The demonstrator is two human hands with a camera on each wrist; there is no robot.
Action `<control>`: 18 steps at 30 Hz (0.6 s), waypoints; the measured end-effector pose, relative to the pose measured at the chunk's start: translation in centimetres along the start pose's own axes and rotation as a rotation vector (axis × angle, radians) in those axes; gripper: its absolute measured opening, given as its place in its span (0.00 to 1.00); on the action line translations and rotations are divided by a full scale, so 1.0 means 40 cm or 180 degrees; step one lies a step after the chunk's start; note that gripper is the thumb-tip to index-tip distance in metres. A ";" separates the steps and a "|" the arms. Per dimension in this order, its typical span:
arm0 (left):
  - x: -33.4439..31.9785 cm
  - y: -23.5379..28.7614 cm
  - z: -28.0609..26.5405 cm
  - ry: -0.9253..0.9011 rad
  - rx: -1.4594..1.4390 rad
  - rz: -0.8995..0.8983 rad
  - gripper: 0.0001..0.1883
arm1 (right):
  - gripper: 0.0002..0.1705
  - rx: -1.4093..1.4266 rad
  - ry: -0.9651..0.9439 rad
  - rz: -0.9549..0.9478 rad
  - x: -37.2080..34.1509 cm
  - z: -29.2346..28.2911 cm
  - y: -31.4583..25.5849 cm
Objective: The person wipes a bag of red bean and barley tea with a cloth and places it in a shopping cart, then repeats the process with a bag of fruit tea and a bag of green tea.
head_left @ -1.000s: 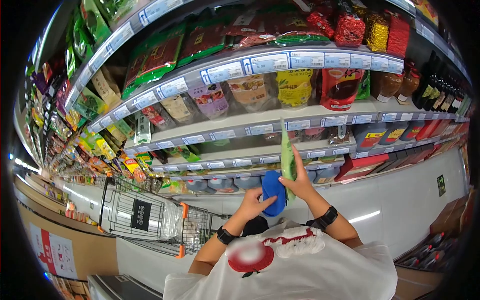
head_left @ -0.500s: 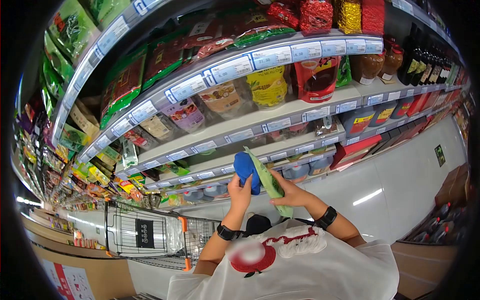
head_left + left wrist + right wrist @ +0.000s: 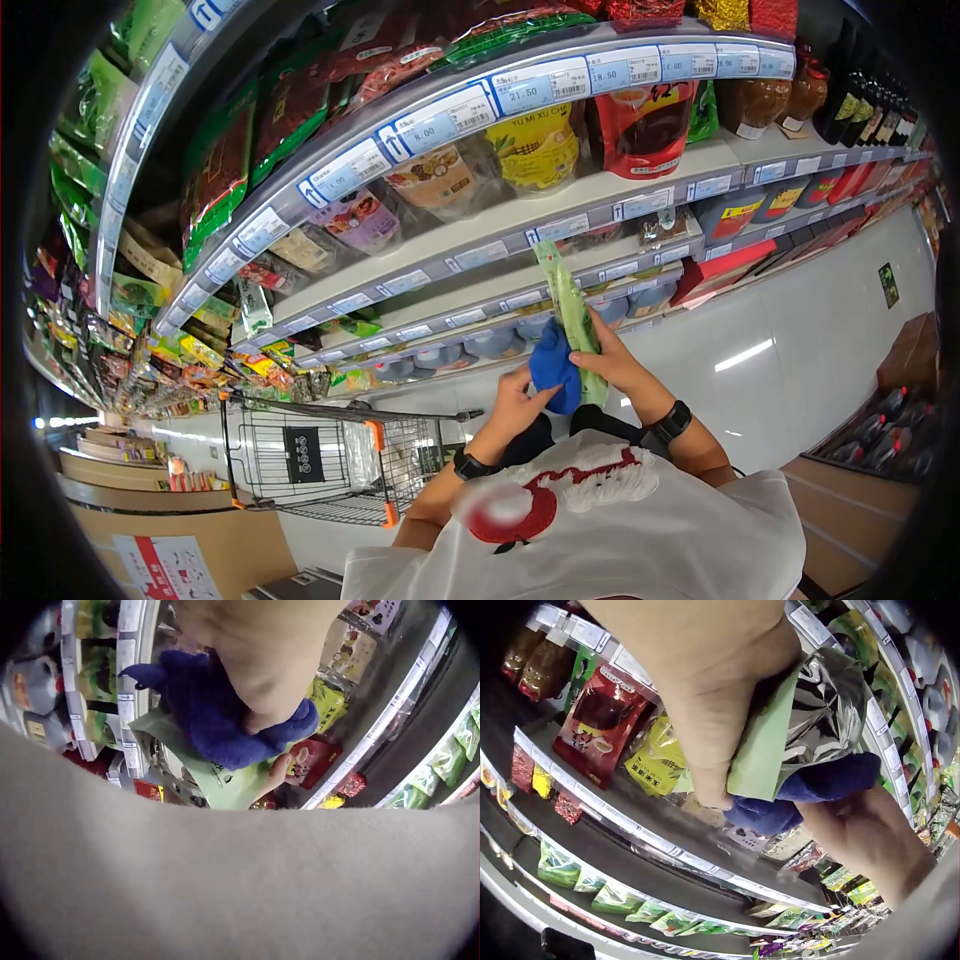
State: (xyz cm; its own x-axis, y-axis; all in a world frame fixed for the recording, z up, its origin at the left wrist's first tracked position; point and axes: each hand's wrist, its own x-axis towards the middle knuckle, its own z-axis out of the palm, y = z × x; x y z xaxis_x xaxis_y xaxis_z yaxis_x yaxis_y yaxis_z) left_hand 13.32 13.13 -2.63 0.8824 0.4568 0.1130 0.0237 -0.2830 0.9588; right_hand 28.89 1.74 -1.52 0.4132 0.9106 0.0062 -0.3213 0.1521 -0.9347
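Between the two hands, a light green flat packet (image 3: 566, 290) stands nearly on edge in the head view. My right hand (image 3: 612, 362) grips its right side, thumb towards the cloth. In my left hand (image 3: 514, 406) is a bunched blue cloth (image 3: 556, 372), held against the packet's left face. The left wrist view shows the fuzzy cloth (image 3: 217, 720) lying across the packet's green, printed face (image 3: 232, 786). From the right wrist, the packet's shiny silvery side (image 3: 825, 712) shows, with the cloth (image 3: 761, 816) below it. The left fingertips are partly hidden by the cloth.
Ahead are shelves with price labels (image 3: 530, 95), bearing a yellow pouch (image 3: 535, 155), a red pouch (image 3: 645, 130) and dark bottles (image 3: 870, 105). A wire shopping cart (image 3: 330, 455) stands at the left. Cardboard boxes (image 3: 180, 535) are at lower left, and tiled floor (image 3: 800, 320) extends right.
The packet tilted over to the left half a second ago and is more upright again now. The cloth moved up the packet, then back down, and is more bunched. The head view has shifted.
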 end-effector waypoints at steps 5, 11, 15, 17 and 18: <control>-0.006 -0.008 -0.056 -0.0455 -0.0524 -0.0410 0.12 | 0.50 -0.0375 -0.0267 -0.0100 0.011 0.011 -0.001; -0.048 0.005 -0.147 -0.0277 -0.0483 -0.0534 0.11 | 0.54 -0.1009 -0.0620 -0.0306 0.026 0.095 0.003; -0.105 0.014 -0.219 0.0443 -0.0985 -0.0688 0.08 | 0.56 -0.1270 -0.1138 -0.0196 0.037 0.170 0.005; -0.135 0.011 -0.256 0.0945 -0.1038 -0.0603 0.07 | 0.57 -0.1508 -0.1471 -0.0222 0.038 0.213 0.016; -0.151 0.010 -0.274 0.1213 -0.1065 -0.0571 0.07 | 0.57 -0.1515 -0.1573 -0.0121 0.035 0.238 0.021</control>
State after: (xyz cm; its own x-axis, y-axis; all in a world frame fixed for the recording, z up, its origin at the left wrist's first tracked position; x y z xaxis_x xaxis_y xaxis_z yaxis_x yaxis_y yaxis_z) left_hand 2.86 19.52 -0.06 0.6437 0.7645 -0.0333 -0.0477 0.0835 0.9954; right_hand 21.08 6.82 1.08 -0.0568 0.9936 0.0978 0.1418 0.1050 -0.9843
